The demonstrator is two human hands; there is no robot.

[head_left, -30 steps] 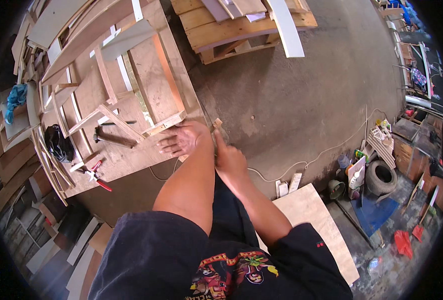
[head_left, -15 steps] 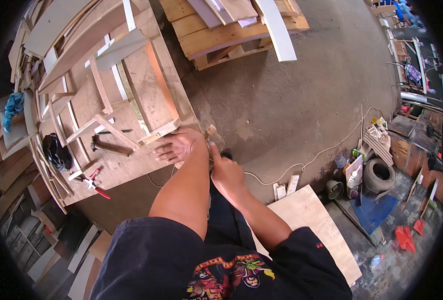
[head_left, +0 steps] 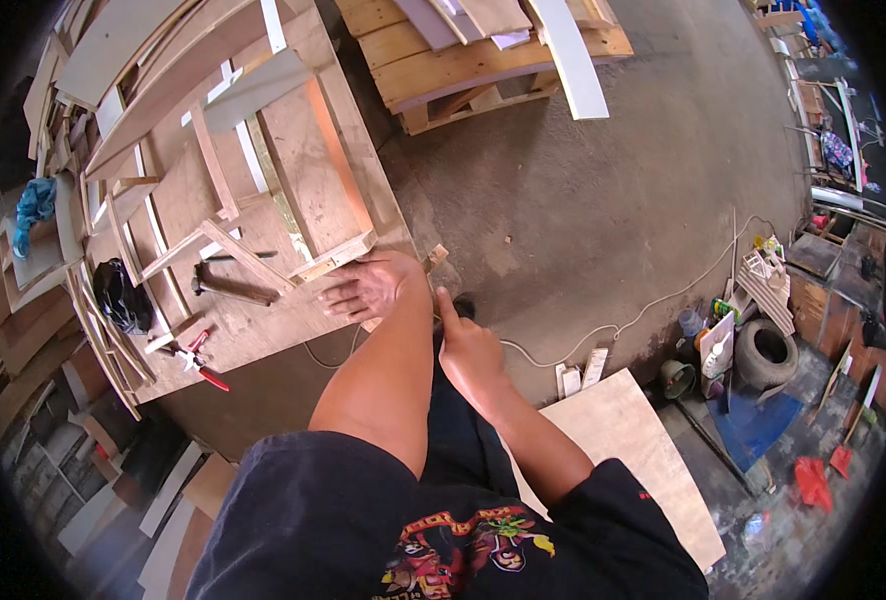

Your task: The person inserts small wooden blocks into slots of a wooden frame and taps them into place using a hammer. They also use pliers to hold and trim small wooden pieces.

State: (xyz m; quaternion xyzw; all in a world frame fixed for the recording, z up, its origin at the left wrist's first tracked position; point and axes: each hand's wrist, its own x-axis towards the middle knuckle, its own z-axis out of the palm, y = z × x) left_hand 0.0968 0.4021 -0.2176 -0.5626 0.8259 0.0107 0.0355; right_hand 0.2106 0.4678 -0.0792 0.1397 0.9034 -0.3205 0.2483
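Note:
My left hand [head_left: 363,290] lies at the edge of a plywood-topped table [head_left: 283,335], palm down with its fingers stretched out, touching the end of a wooden frame [head_left: 338,255]. Beyond that wrist a short wood end [head_left: 435,258] sticks out past the table edge; the rest of it is hidden under my arm. Lower and to the right, my right hand [head_left: 470,350] is closed with its index finger pointing forward. Whatever it grips is hidden. Left of my left hand, a hammer [head_left: 233,287] and red-handled pliers [head_left: 203,365] rest on the table.
A wooden pallet [head_left: 453,75] bearing boards stands ahead. A pale plywood sheet [head_left: 628,460] lies right of my legs. A cord [head_left: 653,312] runs across the floor toward a tyre [head_left: 765,350] at the right. Wood offcuts [head_left: 38,335] crowd the left side.
The whole view has shifted slightly, so the scene sits a little further right. My right hand has moved little relative to my left, which stays on the table edge.

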